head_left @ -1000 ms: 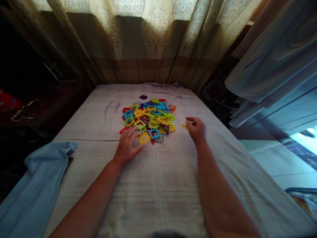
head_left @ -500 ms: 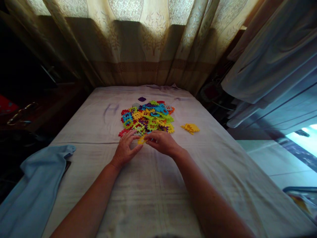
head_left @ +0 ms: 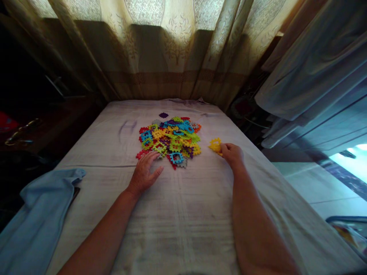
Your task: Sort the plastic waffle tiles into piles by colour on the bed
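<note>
A heap of interlocking plastic tiles (head_left: pixel 175 147) in many colours lies mid-table, some with window-like cut-outs. My left hand (head_left: pixel 145 173) rests at the heap's near left edge, fingers stretched and thumb apart, holding nothing. To the right of the heap, my right hand (head_left: pixel 233 154) pinches a yellow window tile (head_left: pixel 215 142) over the small group of yellow tiles. The fingers and the hand partly cover that group. A blue frame tile (head_left: pixel 176 157) and a grey tile lie at the heap's near edge.
A lone purple tile (head_left: pixel 163 115) lies behind the heap. Light blue cloth (head_left: pixel 48 206) hangs over the table's left edge, with a dark flat object beside it. Curtains (head_left: pixel 177 57) hang behind the table, and pale fabric (head_left: pixel 298 72) hangs at the right.
My right hand has moved right, carrying the yellow tile from the heap's near edge to the yellow group. The left hand has stayed nearly in place, now apart from the yellow tile.
</note>
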`<state>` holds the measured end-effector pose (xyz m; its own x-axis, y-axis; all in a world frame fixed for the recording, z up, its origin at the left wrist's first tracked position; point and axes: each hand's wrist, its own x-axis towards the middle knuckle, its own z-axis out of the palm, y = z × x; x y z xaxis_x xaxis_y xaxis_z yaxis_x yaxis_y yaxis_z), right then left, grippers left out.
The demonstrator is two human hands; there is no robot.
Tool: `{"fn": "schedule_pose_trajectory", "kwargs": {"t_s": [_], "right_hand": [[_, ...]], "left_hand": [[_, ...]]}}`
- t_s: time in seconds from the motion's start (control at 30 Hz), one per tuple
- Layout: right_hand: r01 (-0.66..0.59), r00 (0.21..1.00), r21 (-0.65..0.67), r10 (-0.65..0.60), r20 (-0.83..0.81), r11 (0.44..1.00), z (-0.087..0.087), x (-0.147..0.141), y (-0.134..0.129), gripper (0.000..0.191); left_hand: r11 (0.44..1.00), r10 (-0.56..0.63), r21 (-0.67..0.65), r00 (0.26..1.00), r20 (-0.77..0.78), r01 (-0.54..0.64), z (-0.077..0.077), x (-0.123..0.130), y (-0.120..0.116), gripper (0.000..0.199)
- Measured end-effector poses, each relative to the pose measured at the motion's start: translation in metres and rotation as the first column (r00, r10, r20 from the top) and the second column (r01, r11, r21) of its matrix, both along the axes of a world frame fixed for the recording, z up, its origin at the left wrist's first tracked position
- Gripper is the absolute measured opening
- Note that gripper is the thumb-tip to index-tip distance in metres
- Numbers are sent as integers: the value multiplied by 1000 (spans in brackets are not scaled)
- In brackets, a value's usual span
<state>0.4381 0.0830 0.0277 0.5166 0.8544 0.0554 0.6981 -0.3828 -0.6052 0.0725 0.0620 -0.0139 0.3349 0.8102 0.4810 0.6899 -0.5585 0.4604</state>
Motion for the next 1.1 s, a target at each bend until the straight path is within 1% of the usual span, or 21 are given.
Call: {"fn": "schedule_pose_trajectory", "kwargs": {"t_s": [0.1, 0.2, 0.33, 0.4, 0.43, 0.5, 0.6, 0.7, 0.8, 0.9, 0.97, 1.03, 1.07, 1.1], "right_hand": [[24, 1000, -77, -23, 16, 997, -2, 6, -3, 39], [57, 997, -105, -52, 50, 993, -3, 10, -4, 40], [128, 986, -65, -120, 116, 990, -2, 10, -3, 41], [117, 984, -20, -113, 135, 993, -1, 2, -2, 40], [81, 987, -1, -80, 139, 997, 1, -5, -1, 40], [-46, 988, 35, 40, 146, 998, 2, -24, 1, 37], [-258, 952, 52, 245, 183, 965, 2, -60, 2, 36], [-394, 884, -13, 383, 266, 919, 1, -93, -2, 34], [-483, 817, -82, 482, 317, 872, 0, -120, -8, 29], [-599, 754, -48, 584, 300, 799, -3, -144, -16, 28], [-695, 696, 3, 672, 253, 719, -6, -156, -19, 29], [-763, 642, 69, 741, 199, 643, -10, -162, -20, 30], [-773, 633, 103, 752, 183, 626, -12, -162, -19, 29], [-763, 646, 133, 742, 177, 632, -12, -159, -18, 29]], "left_hand": [[1000, -5, 14, 1000, -14, 6, 0, 0, 0, 49], [1000, -1, 20, 1000, -22, 2, -1, 0, 1, 48], [1000, 0, 31, 999, -34, 1, -1, -1, 1, 48], [1000, -2, 24, 999, -43, 3, -2, -1, 1, 48], [1000, -1, 20, 999, -48, 2, -2, -1, 1, 48], [1000, 5, 17, 999, -53, -4, -2, -1, 1, 47], [999, 15, 29, 999, -50, -14, -2, -1, 0, 47], [999, 22, 26, 998, -51, -21, -2, 0, 0, 47], [1000, 16, 13, 998, -60, -15, -1, 1, 0, 48], [1000, 10, 24, 997, -76, -9, -1, 2, 0, 52], [1000, 14, 28, 995, -96, -11, 0, 3, -1, 55], [1000, 16, 19, 991, -129, -14, 2, 4, -3, 56], [1000, 11, 9, 988, -152, -10, 3, 5, -4, 55], [1000, 1, -4, 985, -175, -2, 5, 6, -5, 53]]}}
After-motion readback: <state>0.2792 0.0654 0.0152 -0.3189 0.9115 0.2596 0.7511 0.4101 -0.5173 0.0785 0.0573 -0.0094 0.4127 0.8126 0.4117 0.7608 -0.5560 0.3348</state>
